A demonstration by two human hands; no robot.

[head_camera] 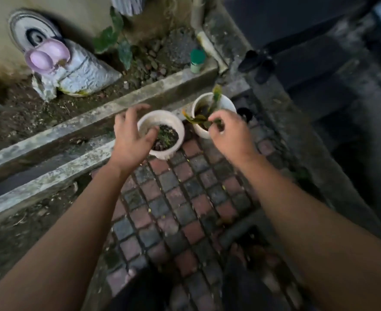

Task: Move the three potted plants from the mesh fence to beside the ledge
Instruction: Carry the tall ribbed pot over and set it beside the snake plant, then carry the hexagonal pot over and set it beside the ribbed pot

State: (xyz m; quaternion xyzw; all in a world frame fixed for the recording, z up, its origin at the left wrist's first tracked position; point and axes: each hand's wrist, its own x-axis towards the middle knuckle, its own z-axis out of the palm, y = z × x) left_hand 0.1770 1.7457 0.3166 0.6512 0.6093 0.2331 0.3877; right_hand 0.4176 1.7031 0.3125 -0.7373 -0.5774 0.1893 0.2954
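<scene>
Beside the concrete ledge (pixel 109 111), on the brick paving (pixel 185 198), stood two white pots — the left pot (pixel 162 131) and the right pot (pixel 209 113). Over the first hovered the left hand (pixel 131 135), fingers spread wide, thumb touching the soil. At the second, the right hand (pixel 232 133) had curled fingers pinching a leaf. Behind the ledge sat a green-capped bottle (pixel 197 60).

A round striped disc (pixel 33 30) leans against the wall at upper left, with two pink bowls (pixel 47 56) below it. A green-capped bottle (pixel 197 61) stands upper centre. Dark shoes (pixel 258 65) lie at upper right. Red-and-grey paving (pixel 185 198) fills the centre.
</scene>
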